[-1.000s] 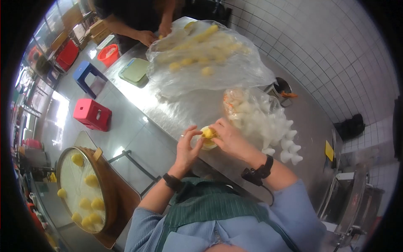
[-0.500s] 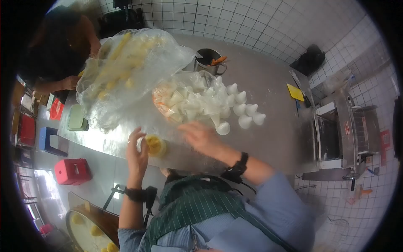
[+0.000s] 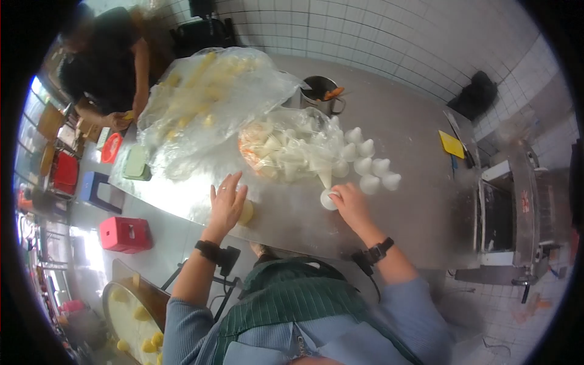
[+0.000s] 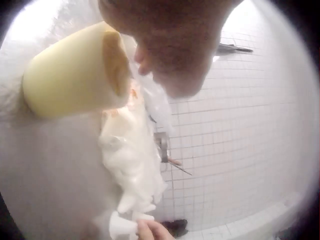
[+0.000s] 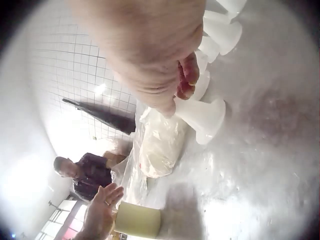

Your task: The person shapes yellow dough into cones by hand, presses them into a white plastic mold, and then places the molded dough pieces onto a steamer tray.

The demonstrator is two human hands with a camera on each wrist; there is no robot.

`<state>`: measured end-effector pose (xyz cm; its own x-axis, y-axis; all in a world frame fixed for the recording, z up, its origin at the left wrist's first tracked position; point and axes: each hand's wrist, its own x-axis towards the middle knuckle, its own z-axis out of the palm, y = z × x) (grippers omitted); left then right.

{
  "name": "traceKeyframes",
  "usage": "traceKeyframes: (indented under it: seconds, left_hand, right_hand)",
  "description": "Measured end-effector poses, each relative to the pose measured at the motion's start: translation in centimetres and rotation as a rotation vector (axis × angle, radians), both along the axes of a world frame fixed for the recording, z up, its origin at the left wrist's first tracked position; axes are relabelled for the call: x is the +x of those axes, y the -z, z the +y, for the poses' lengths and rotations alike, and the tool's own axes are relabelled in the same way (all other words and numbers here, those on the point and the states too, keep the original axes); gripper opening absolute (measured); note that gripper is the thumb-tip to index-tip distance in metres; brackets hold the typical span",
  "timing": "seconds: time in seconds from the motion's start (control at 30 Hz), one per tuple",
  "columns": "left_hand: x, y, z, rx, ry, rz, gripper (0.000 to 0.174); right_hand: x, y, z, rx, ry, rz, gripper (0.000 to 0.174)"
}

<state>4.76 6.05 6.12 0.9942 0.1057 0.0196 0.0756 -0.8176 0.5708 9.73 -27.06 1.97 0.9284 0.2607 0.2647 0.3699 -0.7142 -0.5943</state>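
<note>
My left hand [image 3: 227, 204] has its fingers extended beside a pale yellow cup [image 4: 75, 75] on the metal table. Yellow-orange stuff shows inside the cup's rim in the left wrist view. From the head view the hand partly hides the cup. Over to the right, my right hand [image 3: 354, 208] pinches the narrow end of a white flared cone [image 5: 206, 119]. The cone's wide rim is at the tabletop in the right wrist view. Behind it lies a clear bag [image 3: 283, 146] of similar white cones, with several loose ones [image 3: 366, 165] to its right.
A large plastic sheet [image 3: 207, 121] covers yellow pieces, with another person [image 3: 103, 61] at the far left. A metal pot [image 3: 319, 91] stands behind the bag. A green box [image 3: 136, 163] sits near the left edge; a round tray [image 3: 128, 319] of yellow lumps is lower left.
Both hands were together on a yellow lump at the cup. My right hand has left it, moved right and taken hold of a white cone. The left hand's fingers have straightened; the head view has turned.
</note>
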Motion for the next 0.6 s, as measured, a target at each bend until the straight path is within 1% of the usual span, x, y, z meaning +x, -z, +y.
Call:
traceKeyframes:
  seconds: [0.03, 0.07, 0.13, 0.17, 0.2, 0.23, 0.27, 0.3, 0.33, 0.37, 0.4, 0.43, 0.47, 0.5, 0.53, 0.57, 0.6]
  left_hand:
    - [-0.1, 0.0, 0.0, -0.148, -0.085, -0.168, 0.039]
    - [-0.2, 0.0, -0.3, -0.135, -0.098, -0.172, 0.039]
    - [-1.2, -0.3, -2.9, -0.164, -0.120, -0.290, 0.032]
    - [-1.8, 0.0, -4.4, -0.217, 0.025, -0.298, 0.030]
    - [-1.8, 0.2, -5.7, -0.267, 0.171, -0.321, 0.028]
    - [-1.8, 0.3, -7.1, -0.206, 0.238, -0.346, 0.027]
    - [-2.2, 0.5, -8.2, -0.144, 0.308, -0.363, 0.026]
    - [-2.6, 1.0, -8.7, -0.142, 0.299, -0.358, 0.026]
    - [-2.9, 1.9, -8.9, -0.184, 0.319, -0.184, 0.027]
    - [-3.2, 2.7, -9.0, -0.226, 0.336, -0.011, 0.028]
    - [-3.4, 3.2, -8.9, -0.226, 0.324, -0.014, 0.028]
    - [-3.5, 3.7, -8.7, -0.302, 0.236, 0.137, 0.029]
    - [-4.0, 4.2, -8.3, -0.379, 0.142, 0.293, 0.031]
    - [-4.5, 4.4, -8.1, -0.382, 0.119, 0.301, 0.031]
    - [-4.7, 4.5, -7.8, -0.727, 0.019, 0.487, 0.034]
    - [-4.7, 4.5, -7.4, -1.072, -0.080, 0.655, 0.037]
    - [-4.7, 3.8, -7.1, -1.071, -0.091, 0.644, 0.037]
  right_hand:
    - [0.1, -0.1, 0.0, 0.081, -0.006, 0.046, 0.017]
    - [0.4, -0.3, 0.2, 0.093, -0.021, 0.045, 0.017]
    - [0.2, -1.0, 0.4, 0.109, -0.043, 0.181, 0.016]
    - [-0.5, -1.2, 0.5, 0.101, -0.057, 0.199, 0.016]
    - [-0.5, -1.5, 0.9, 0.089, -0.062, 0.141, 0.016]
    - [-0.1, -1.8, 1.3, 0.079, -0.069, 0.075, 0.016]
    - [-0.1, -1.7, 1.4, 0.079, -0.083, 0.076, 0.016]
    - [-0.7, -1.5, 1.2, 0.051, -0.139, 0.011, 0.017]
    - [-1.3, -1.3, 1.0, 0.024, -0.194, -0.057, 0.018]
    - [-1.9, -0.5, 0.8, 0.025, -0.203, -0.055, 0.018]
    - [-2.5, 0.0, 0.9, 0.027, -0.226, 0.010, 0.021]
    - [-2.4, 0.4, 1.3, 0.028, -0.255, 0.072, 0.025]
    - [-2.2, 0.7, 1.5, 0.029, -0.276, 0.076, 0.025]
    - [-2.4, -0.4, 2.3, 0.183, -0.249, 0.444, 0.028]
    - [-2.5, -0.9, 3.1, 0.330, -0.212, 0.809, 0.032]
    - [-2.4, -0.9, 3.9, 0.327, -0.230, 0.811, 0.032]
    - [-2.2, -0.9, 4.8, 0.583, -0.282, 0.997, 0.033]
